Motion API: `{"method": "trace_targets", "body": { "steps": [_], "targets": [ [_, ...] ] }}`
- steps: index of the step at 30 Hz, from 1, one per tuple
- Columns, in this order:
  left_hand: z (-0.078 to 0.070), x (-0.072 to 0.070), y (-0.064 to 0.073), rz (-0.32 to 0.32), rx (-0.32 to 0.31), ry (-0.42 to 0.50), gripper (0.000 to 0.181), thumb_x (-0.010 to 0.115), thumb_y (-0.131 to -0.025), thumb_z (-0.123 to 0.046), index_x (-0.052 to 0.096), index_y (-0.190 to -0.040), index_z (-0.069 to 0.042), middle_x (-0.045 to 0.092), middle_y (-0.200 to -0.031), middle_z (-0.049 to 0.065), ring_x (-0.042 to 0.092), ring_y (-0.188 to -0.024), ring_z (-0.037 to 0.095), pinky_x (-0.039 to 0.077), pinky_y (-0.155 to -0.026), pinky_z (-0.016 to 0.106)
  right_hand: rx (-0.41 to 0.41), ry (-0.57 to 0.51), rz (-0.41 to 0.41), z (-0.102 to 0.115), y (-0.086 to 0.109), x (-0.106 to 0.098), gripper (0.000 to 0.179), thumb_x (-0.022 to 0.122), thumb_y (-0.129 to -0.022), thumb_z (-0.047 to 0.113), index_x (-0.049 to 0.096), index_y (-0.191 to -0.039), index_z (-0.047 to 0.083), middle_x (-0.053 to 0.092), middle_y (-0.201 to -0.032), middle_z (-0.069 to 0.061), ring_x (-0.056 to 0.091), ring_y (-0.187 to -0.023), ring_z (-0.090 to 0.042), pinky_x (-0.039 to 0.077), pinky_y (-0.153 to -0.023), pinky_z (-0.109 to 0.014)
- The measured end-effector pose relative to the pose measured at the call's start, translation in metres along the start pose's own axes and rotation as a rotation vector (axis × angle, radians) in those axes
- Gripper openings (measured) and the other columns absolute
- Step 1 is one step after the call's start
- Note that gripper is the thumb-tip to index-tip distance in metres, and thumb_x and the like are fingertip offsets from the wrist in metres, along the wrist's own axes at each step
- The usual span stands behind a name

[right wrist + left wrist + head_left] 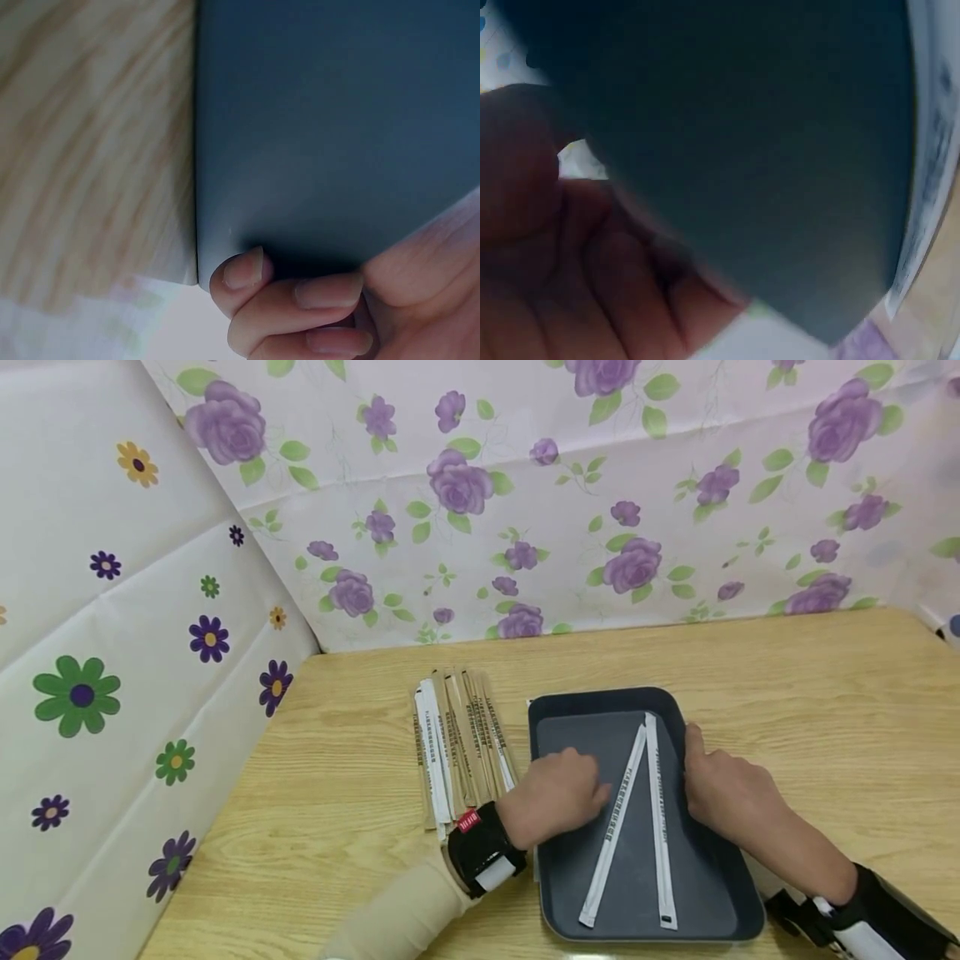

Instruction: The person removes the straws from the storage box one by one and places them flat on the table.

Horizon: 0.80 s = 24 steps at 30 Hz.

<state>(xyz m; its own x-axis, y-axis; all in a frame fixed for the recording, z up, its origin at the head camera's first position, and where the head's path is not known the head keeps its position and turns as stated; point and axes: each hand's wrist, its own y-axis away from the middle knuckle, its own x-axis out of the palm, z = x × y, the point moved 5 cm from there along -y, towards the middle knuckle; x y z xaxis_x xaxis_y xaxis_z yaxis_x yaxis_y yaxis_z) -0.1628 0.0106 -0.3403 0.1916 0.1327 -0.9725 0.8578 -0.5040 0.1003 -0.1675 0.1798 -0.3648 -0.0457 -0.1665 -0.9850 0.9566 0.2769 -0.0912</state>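
Observation:
Inside the dark grey tray (637, 935) lie two white paper-wrapped straws, a slanted one (613, 843) and a straighter one (662, 827), close together at their far ends. My left hand (555, 797) reaches over the tray's left side, its fingers loosely bent, with nothing showing in its grasp. The left wrist view has that hand (607, 285) partly behind the dark tray wall (765, 165). My right hand (735, 797) grips the tray's right side. Its curled fingers (296, 300) lie against the wall in the right wrist view.
Left of the tray, several paper-wrapped straws (461, 743), brown and white, lie in a loose bunch on the wooden table (330, 827). A flower-patterned covering (405, 560) stands behind the table, another (82, 610) at its left. Both wrists wear black straps.

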Motion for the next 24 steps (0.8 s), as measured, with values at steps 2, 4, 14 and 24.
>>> {"method": "trace_targets", "body": {
  "steps": [2, 4, 14, 24],
  "targets": [
    [-0.004, 0.008, 0.003, 0.038, 0.016, -0.012, 0.045, 0.054, -0.092, -0.032, 0.046, -0.051, -0.015, 0.043, -0.046, -0.002, 0.045, -0.037, 0.008, 0.038, -0.035, 0.022, -0.002, 0.004, 0.003, 0.0, 0.0, 0.0, 0.061, 0.056, -0.076, -0.001, 0.029, -0.127, -0.021, 0.049, -0.048, -0.011, 0.044, -0.037, -0.02, 0.038, -0.033, -0.039],
    [-0.006, 0.015, 0.005, 0.082, 0.034, -0.01, 0.048, 0.054, -0.092, -0.034, 0.043, -0.048, -0.016, 0.04, -0.044, -0.002, 0.046, -0.037, 0.009, 0.038, -0.035, 0.023, -0.007, 0.007, 0.005, 0.001, -0.001, 0.0, 0.062, 0.056, -0.076, -0.001, 0.028, -0.127, -0.021, 0.049, -0.048, -0.01, 0.044, -0.037, -0.02, 0.038, -0.033, -0.039],
    [-0.022, 0.025, 0.004, 0.12, 0.088, -0.064, 0.046, 0.047, -0.095, -0.034, 0.047, -0.053, -0.016, 0.046, -0.049, 0.0, 0.048, -0.04, 0.009, 0.042, -0.039, 0.024, -0.017, 0.003, -0.021, 0.0, -0.001, -0.002, 0.062, 0.056, -0.075, -0.002, 0.029, -0.126, -0.021, 0.046, -0.046, -0.008, 0.042, -0.035, -0.019, 0.037, -0.031, -0.038],
    [-0.016, 0.024, 0.002, 0.074, 0.079, 0.066, 0.047, 0.059, -0.088, -0.022, 0.034, -0.048, -0.018, 0.029, -0.042, -0.005, 0.041, -0.036, 0.009, 0.035, -0.035, 0.022, -0.023, -0.008, -0.018, 0.0, 0.0, 0.0, 0.06, 0.054, -0.076, -0.003, 0.029, -0.127, -0.022, 0.045, -0.045, -0.007, 0.041, -0.035, -0.018, 0.035, -0.031, -0.035]
  ]
}}
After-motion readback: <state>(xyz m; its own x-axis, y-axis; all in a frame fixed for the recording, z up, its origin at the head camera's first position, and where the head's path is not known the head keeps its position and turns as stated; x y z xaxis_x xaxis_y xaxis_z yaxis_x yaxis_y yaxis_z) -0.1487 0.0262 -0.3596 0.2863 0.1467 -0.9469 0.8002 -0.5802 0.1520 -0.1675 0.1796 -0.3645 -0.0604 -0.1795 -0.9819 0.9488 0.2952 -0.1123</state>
